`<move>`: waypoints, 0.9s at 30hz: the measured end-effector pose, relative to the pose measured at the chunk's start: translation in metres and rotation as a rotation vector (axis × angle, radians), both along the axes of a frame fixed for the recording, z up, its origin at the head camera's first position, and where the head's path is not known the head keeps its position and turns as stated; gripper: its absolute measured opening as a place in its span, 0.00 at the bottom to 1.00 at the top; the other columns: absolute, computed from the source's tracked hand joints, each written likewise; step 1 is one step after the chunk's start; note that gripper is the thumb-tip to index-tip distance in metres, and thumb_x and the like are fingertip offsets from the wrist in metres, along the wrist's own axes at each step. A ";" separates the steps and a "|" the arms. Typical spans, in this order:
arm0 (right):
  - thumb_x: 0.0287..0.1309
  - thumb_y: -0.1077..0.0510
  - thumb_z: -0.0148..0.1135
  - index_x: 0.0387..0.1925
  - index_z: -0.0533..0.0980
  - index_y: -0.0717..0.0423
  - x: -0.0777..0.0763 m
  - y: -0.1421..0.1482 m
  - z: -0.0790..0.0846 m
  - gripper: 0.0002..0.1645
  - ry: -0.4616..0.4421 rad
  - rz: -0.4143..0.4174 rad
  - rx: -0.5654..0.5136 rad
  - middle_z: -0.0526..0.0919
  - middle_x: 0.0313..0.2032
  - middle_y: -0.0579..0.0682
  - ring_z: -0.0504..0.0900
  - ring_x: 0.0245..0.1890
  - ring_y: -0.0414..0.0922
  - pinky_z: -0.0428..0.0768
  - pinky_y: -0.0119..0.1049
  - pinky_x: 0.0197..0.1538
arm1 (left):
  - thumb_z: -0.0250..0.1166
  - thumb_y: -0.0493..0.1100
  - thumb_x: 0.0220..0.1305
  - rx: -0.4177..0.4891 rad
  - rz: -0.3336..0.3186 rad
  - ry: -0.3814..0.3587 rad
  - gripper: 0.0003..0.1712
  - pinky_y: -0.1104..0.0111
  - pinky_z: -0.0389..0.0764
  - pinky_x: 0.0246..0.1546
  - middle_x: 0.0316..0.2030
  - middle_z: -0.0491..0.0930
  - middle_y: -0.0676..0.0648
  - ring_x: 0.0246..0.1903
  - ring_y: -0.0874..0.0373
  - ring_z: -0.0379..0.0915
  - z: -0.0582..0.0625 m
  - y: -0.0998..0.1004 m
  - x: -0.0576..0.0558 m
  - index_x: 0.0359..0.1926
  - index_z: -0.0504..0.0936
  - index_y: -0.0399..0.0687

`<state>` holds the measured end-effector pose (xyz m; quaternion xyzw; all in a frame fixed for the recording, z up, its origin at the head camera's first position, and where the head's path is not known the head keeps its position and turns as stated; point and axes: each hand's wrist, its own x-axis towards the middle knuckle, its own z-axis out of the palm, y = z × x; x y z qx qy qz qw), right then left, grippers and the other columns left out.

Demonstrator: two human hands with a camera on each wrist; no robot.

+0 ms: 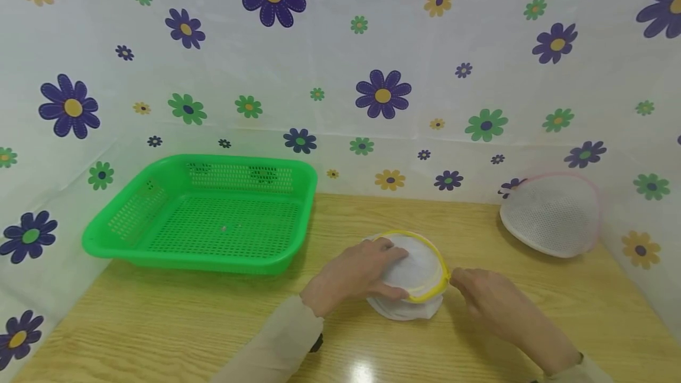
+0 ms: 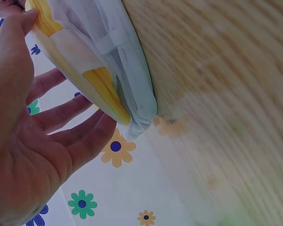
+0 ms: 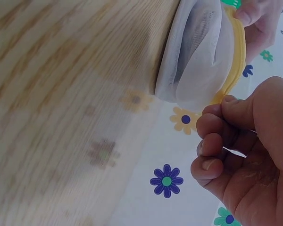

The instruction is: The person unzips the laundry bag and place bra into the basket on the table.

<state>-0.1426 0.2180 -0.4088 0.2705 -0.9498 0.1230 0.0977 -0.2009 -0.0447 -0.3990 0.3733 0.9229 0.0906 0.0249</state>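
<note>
A round white mesh laundry bag (image 1: pixel 417 265) with a yellow zipper (image 1: pixel 444 265) around its edge lies on the table, right of the middle. My left hand (image 1: pixel 362 270) holds it from the left, fingers spread over the top panel and thumb at the near rim. In the left wrist view that thumb touches the yellow edge. At the bag's right side, my right hand (image 1: pixel 492 300) pinches the end of the zipper between thumb and forefinger; the other fingers are curled in the right wrist view. The pull itself is hidden by the fingertips.
A green plastic basket (image 1: pixel 199 262) with perforated walls stands at the left of the wooden table (image 1: pixel 186 324). Another white mesh laundry bag (image 1: pixel 553 214) with pink edging leans at the back right. A flowered sheet (image 1: pixel 330 52) hangs behind and at both sides.
</note>
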 end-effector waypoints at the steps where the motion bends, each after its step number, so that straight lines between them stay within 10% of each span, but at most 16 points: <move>1: 0.67 0.66 0.60 0.26 0.70 0.46 0.000 0.000 0.000 0.16 0.000 0.000 -0.004 0.61 0.20 0.34 0.59 0.22 0.31 0.63 0.27 0.25 | 0.66 0.70 0.63 -0.001 0.000 0.002 0.42 0.58 0.82 0.59 0.64 0.77 0.44 0.58 0.48 0.79 0.000 0.000 0.000 0.71 0.73 0.55; 27: 0.65 0.67 0.62 0.26 0.70 0.46 0.001 0.002 -0.005 0.17 0.069 0.022 -0.012 0.60 0.20 0.33 0.58 0.22 0.30 0.63 0.28 0.25 | 0.65 0.71 0.62 -0.014 0.012 0.020 0.42 0.58 0.82 0.58 0.64 0.77 0.44 0.58 0.49 0.79 -0.004 0.003 0.000 0.71 0.73 0.56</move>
